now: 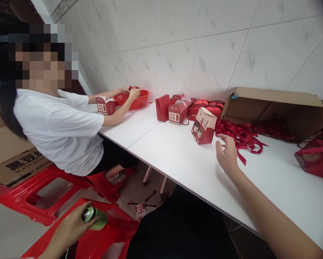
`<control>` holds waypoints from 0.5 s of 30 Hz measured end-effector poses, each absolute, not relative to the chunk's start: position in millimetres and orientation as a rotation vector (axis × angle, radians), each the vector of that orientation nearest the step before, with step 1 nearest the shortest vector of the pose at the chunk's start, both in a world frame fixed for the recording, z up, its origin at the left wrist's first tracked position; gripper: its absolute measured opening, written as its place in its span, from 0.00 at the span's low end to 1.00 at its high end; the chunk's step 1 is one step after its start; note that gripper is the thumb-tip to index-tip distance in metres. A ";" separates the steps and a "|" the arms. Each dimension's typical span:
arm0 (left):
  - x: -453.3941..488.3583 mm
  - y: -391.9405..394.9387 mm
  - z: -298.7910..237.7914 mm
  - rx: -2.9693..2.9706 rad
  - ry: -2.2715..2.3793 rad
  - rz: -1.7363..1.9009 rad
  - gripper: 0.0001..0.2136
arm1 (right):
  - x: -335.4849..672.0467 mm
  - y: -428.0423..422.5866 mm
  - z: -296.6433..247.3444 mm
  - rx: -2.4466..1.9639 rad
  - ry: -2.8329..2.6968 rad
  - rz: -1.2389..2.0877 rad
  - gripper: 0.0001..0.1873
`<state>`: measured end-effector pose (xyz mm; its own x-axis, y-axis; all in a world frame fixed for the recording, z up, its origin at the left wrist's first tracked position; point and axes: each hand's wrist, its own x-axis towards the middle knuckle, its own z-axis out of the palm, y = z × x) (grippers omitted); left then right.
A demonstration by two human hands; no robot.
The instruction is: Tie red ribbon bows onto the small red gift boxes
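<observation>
My left hand [72, 225] is low at the left, over a red plastic stool [115, 230], with its fingers wrapped round a green can [100, 220] with a shiny top. Whether the can rests on the stool I cannot tell. My right hand [228, 154] hovers at the white table, thumb and forefinger apart and nothing between them. Just left of it stands a red and cream gift box [204, 126] with cartoon figures, its top peaked. A heap of dark red ribbons [241, 135] lies right beside and behind my right hand.
Several red gift boxes [177, 114] stand by the tiled wall. An open cardboard box [274, 104] lies behind the ribbons; a red bag [316, 158] is at the right. At the left, a co-worker [61, 126] has both hands at a red basin [138, 103].
</observation>
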<state>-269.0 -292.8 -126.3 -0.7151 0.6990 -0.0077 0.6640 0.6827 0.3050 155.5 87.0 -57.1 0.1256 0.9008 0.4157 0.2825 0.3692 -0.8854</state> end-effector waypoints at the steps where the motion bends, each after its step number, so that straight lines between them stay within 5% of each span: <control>1: -260.9 -287.2 -114.2 1.253 2.696 0.478 0.18 | 149.4 68.6 -45.4 -1.096 -1.484 0.622 0.13; 5: -206.1 -252.0 -37.5 1.774 2.321 0.649 0.22 | 113.5 -23.7 -7.9 -0.566 -2.046 0.873 0.14; 9: -133.9 -198.2 43.0 2.388 1.575 0.624 0.31 | 80.8 -78.2 -7.4 -0.084 -2.227 1.423 0.51; 11: -100.3 -170.3 65.3 2.519 1.147 0.794 0.31 | 78.9 -84.5 -17.9 0.161 -2.136 1.682 0.61; 15: -50.0 -133.7 76.9 2.632 0.674 0.802 0.22 | 109.8 -94.1 -39.0 -0.094 -1.933 1.800 0.54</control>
<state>-50.0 -133.7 76.9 0.7332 0.5175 0.4412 0.3456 -0.8423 0.4135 109.8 -94.1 -39.0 -0.8760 0.3745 0.3038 -0.2764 0.1261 -0.9527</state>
